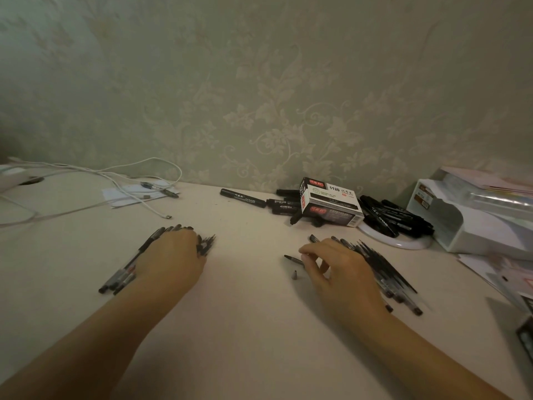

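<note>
The wallpaper (282, 116) is pale grey-green with a cream pattern of leaves and curling scrolls, above a plain cream tabletop (245, 307). The pens of the left heap (122, 272) and the right heap (388, 269) are black with clear barrels, the lone pen (292, 258) is black too, and the small cap (294, 275) beside it is grey. The markers (242, 197) are black with white lettering, their box (331, 202) is black and white with red labels, and the cables (138, 194) and organiser (476, 226) are white.
</note>
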`<state>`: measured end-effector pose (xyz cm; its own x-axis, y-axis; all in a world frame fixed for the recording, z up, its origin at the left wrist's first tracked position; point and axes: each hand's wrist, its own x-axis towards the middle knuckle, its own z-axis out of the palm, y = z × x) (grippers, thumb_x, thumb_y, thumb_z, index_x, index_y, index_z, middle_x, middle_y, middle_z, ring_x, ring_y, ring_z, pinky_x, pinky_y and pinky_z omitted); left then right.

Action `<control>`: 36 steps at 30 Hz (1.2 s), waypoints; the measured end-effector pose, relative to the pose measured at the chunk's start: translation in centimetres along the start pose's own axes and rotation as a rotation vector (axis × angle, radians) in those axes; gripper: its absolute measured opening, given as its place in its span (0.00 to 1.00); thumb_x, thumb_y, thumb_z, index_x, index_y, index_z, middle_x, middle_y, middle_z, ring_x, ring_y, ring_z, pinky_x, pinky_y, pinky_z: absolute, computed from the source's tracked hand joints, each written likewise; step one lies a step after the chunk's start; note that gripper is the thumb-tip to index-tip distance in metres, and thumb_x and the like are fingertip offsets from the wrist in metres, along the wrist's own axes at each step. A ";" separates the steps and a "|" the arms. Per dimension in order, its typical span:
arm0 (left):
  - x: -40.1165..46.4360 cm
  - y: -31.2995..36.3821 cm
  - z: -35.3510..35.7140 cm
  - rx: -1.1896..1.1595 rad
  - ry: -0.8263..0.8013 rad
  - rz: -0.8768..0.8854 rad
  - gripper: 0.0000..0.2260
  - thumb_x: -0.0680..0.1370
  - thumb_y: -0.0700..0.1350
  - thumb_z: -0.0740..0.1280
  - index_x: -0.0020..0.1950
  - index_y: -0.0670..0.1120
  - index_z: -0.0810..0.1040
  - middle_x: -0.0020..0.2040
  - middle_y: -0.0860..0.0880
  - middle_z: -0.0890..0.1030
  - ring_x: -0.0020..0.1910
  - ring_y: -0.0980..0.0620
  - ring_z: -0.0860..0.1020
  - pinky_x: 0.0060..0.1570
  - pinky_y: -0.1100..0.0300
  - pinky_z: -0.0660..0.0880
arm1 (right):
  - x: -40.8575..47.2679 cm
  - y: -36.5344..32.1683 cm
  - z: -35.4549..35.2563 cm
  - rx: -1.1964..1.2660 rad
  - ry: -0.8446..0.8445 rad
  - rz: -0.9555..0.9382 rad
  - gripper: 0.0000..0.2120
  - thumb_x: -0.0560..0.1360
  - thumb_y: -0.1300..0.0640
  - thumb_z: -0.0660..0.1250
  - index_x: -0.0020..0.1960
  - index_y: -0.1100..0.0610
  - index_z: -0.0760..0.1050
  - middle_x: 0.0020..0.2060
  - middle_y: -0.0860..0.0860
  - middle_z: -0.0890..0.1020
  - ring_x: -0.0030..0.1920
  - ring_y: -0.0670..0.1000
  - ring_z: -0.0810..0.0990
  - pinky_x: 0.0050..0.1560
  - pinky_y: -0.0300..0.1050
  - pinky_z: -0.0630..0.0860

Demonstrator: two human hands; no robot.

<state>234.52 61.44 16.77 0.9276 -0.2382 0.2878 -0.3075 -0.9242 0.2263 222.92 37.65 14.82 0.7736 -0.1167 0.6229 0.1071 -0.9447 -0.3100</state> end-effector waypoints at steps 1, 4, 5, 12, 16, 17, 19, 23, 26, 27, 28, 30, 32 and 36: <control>0.0 0.0 0.0 0.001 -0.002 0.002 0.08 0.78 0.49 0.62 0.40 0.49 0.68 0.39 0.51 0.71 0.40 0.50 0.70 0.38 0.57 0.68 | 0.0 0.0 0.0 0.003 0.004 0.001 0.06 0.78 0.56 0.68 0.52 0.49 0.82 0.41 0.36 0.75 0.38 0.39 0.73 0.40 0.31 0.70; 0.0 0.2 0.1 -0.004 -0.024 -0.013 0.10 0.78 0.48 0.62 0.38 0.50 0.66 0.39 0.51 0.71 0.41 0.49 0.72 0.40 0.56 0.72 | 0.0 -0.1 -0.1 0.012 -0.006 0.000 0.06 0.78 0.56 0.68 0.52 0.49 0.82 0.41 0.37 0.76 0.38 0.40 0.74 0.40 0.36 0.74; 0.0 0.2 0.1 0.003 -0.037 -0.012 0.10 0.78 0.49 0.62 0.38 0.50 0.65 0.40 0.51 0.72 0.41 0.49 0.72 0.41 0.56 0.73 | 0.0 -0.2 -0.1 0.013 -0.010 -0.003 0.06 0.78 0.56 0.68 0.52 0.49 0.82 0.41 0.36 0.76 0.38 0.40 0.74 0.40 0.37 0.75; -0.3 1.4 0.0 -0.031 -0.018 0.080 0.11 0.79 0.50 0.61 0.38 0.48 0.66 0.36 0.52 0.71 0.35 0.53 0.71 0.34 0.62 0.66 | 0.2 -0.3 -0.2 0.019 -0.032 0.034 0.06 0.78 0.56 0.68 0.52 0.50 0.83 0.42 0.38 0.79 0.38 0.42 0.76 0.41 0.39 0.76; -1.0 3.7 -0.7 -0.585 0.016 0.177 0.14 0.76 0.51 0.67 0.32 0.50 0.72 0.28 0.53 0.74 0.27 0.59 0.71 0.26 0.67 0.62 | 0.8 -1.0 -0.6 0.334 -0.042 0.191 0.05 0.76 0.54 0.70 0.49 0.46 0.83 0.40 0.37 0.83 0.40 0.41 0.80 0.40 0.31 0.75; -1.1 4.1 -0.8 -0.749 -0.031 0.166 0.12 0.76 0.52 0.67 0.34 0.50 0.76 0.28 0.55 0.76 0.27 0.61 0.72 0.26 0.70 0.64 | 0.9 -1.2 -0.8 0.452 -0.088 0.250 0.04 0.76 0.53 0.71 0.48 0.45 0.83 0.41 0.37 0.84 0.40 0.40 0.81 0.39 0.30 0.75; -1.6 4.8 -1.0 -1.095 -0.218 0.094 0.08 0.76 0.52 0.68 0.39 0.52 0.81 0.25 0.56 0.73 0.23 0.61 0.70 0.25 0.71 0.65 | 1.1 -1.8 -1.1 0.671 -0.229 0.339 0.04 0.74 0.49 0.72 0.47 0.45 0.84 0.41 0.42 0.85 0.37 0.41 0.82 0.38 0.31 0.76; -2.7 5.8 -0.2 -1.233 -0.364 0.060 0.07 0.77 0.50 0.67 0.41 0.51 0.82 0.24 0.57 0.71 0.22 0.61 0.66 0.23 0.69 0.63 | 0.8 -2.8 -1.1 0.854 -0.453 0.366 0.14 0.69 0.43 0.71 0.49 0.49 0.84 0.42 0.49 0.87 0.36 0.43 0.81 0.39 0.34 0.77; -3.5 6.7 0.2 -1.233 -0.371 0.104 0.07 0.79 0.46 0.66 0.43 0.48 0.81 0.25 0.58 0.76 0.21 0.63 0.70 0.23 0.73 0.64 | 0.6 -3.3 -0.9 0.944 -0.497 0.399 0.13 0.70 0.47 0.73 0.50 0.55 0.84 0.43 0.52 0.87 0.37 0.43 0.81 0.41 0.34 0.77; -3.5 6.9 0.2 -1.236 -0.372 0.109 0.07 0.79 0.46 0.66 0.44 0.47 0.81 0.25 0.59 0.76 0.21 0.63 0.70 0.23 0.74 0.64 | 0.5 -3.4 -0.8 0.967 -0.503 0.417 0.11 0.71 0.50 0.73 0.49 0.56 0.84 0.43 0.52 0.87 0.36 0.43 0.81 0.40 0.33 0.76; -3.6 6.9 0.1 -1.234 -0.374 0.111 0.07 0.79 0.45 0.65 0.44 0.46 0.81 0.25 0.59 0.75 0.21 0.64 0.71 0.23 0.75 0.64 | 0.5 -3.4 -0.7 0.992 -0.505 0.436 0.08 0.73 0.54 0.73 0.49 0.58 0.84 0.42 0.53 0.87 0.36 0.42 0.81 0.39 0.32 0.76; -3.5 6.8 0.1 -1.225 -0.390 0.113 0.06 0.80 0.46 0.64 0.47 0.46 0.80 0.25 0.60 0.74 0.21 0.64 0.70 0.22 0.74 0.63 | 0.5 -3.4 -0.6 1.034 -0.490 0.479 0.05 0.76 0.59 0.71 0.48 0.60 0.82 0.41 0.55 0.86 0.35 0.44 0.81 0.39 0.33 0.76; -3.5 6.6 0.1 -1.211 -0.396 0.113 0.07 0.80 0.48 0.63 0.51 0.46 0.78 0.29 0.58 0.73 0.22 0.62 0.67 0.22 0.72 0.62 | 0.8 -3.2 -0.7 1.071 -0.425 0.550 0.06 0.77 0.59 0.69 0.48 0.61 0.81 0.40 0.56 0.86 0.35 0.47 0.81 0.39 0.36 0.78; -3.3 6.4 0.3 -1.235 -0.468 0.123 0.07 0.81 0.48 0.60 0.52 0.50 0.78 0.36 0.49 0.72 0.24 0.58 0.63 0.21 0.66 0.59 | 2.0 -2.0 -1.5 1.319 -0.076 0.735 0.07 0.80 0.58 0.63 0.48 0.61 0.78 0.40 0.57 0.85 0.34 0.48 0.83 0.35 0.38 0.80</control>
<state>229.58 56.24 16.94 0.7885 -0.6100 0.0781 -0.1531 -0.0717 0.9856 223.28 38.80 17.76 0.9278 -0.3725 0.0224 0.1290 0.2637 -0.9560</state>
